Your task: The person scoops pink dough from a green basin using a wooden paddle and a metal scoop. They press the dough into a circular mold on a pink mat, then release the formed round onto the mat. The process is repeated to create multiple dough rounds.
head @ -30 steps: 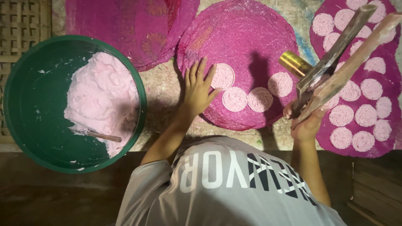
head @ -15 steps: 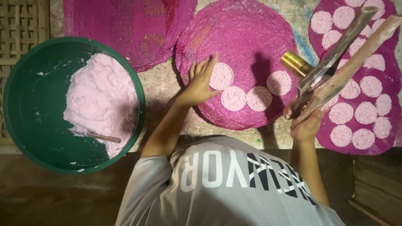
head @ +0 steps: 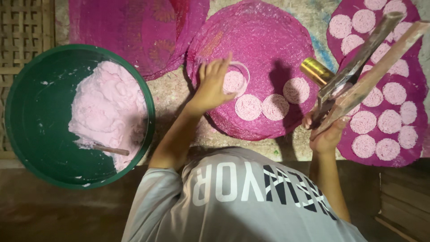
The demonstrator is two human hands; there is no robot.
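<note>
My left hand rests on the middle magenta round mat, its fingers around a clear ring mould that encloses a pink disc. On the same mat, to the right of the mould, lie three more pink discs. My right hand grips a long wooden lever tool with a brass cylinder at its near end, held above the gap between the middle mat and the right one.
A green basin at the left holds pink dough and a small stick. The right magenta mat carries several pink discs. Another magenta mat lies at the top left, beside a woven bamboo surface.
My left hand went from lying flat beside the discs to curling its fingers around the ring mould over the leftmost disc. The right hand and its tool stayed still.
</note>
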